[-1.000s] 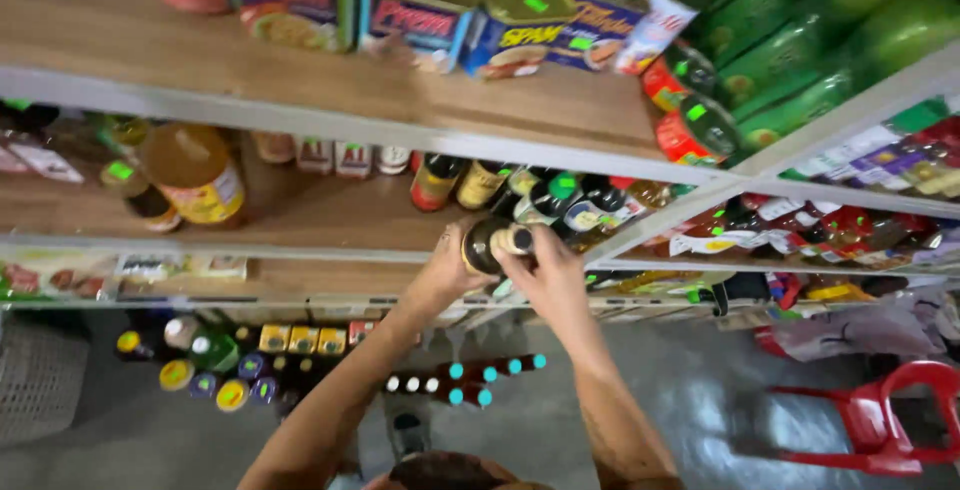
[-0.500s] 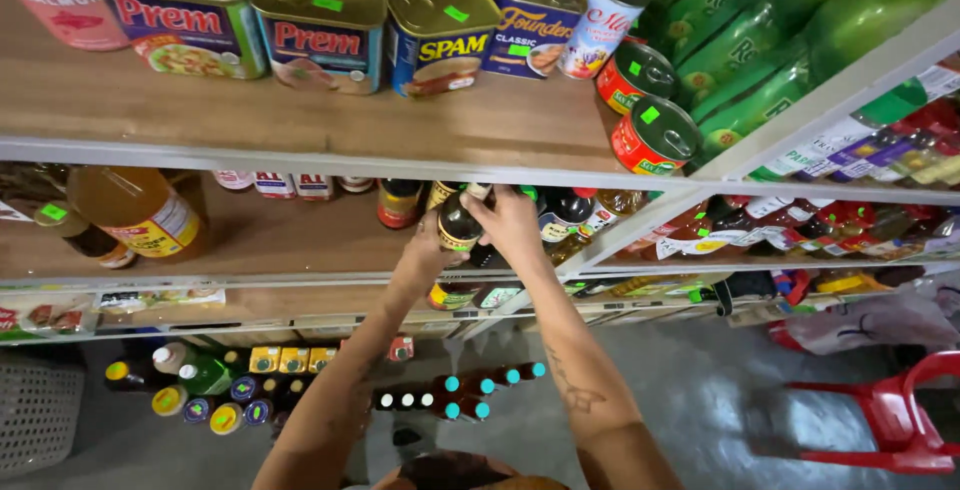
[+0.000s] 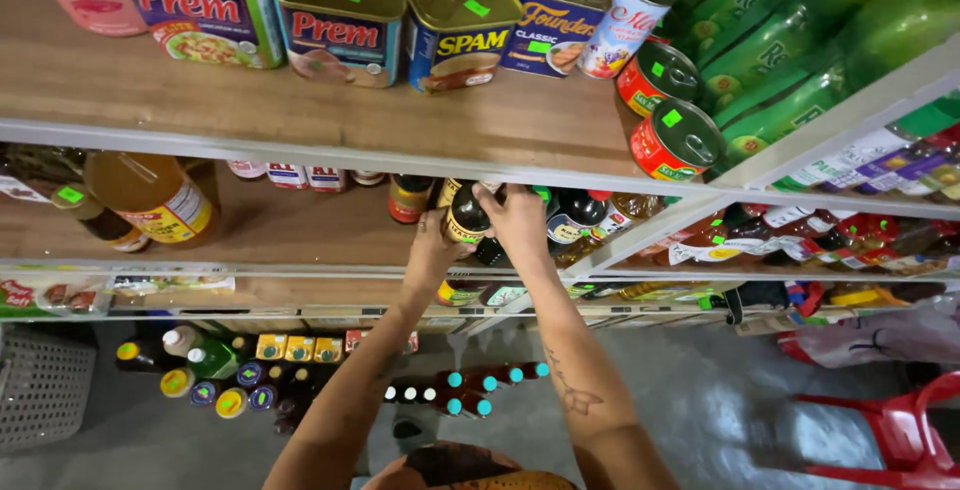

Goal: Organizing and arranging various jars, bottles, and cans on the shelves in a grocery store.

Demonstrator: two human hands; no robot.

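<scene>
Both my hands reach up to the second wooden shelf [image 3: 300, 225] and hold one small dark glass bottle [image 3: 466, 217] with a yellow label. My left hand [image 3: 432, 250] grips its lower left side. My right hand [image 3: 522, 225] wraps its right side, fingers over the top. The bottle sits at the front of a cluster of dark sauce bottles [image 3: 575, 215] with green and red caps. A red-labelled jar [image 3: 410, 198] stands just left of it.
The top shelf [image 3: 330, 115] carries rectangular meat tins [image 3: 340, 15], round red cans [image 3: 675, 140] and green pouches [image 3: 800, 40]. A big amber bottle [image 3: 150, 195] lies left. Bottles [image 3: 210, 375] stand on the grey floor, with a grey basket [image 3: 40, 385] and red plastic chair [image 3: 885, 435].
My hands have carried the dark bottle upward and deeper into the second shelf, among the other bottles. The camera tilted up, so the top shelf's tins look closer.
</scene>
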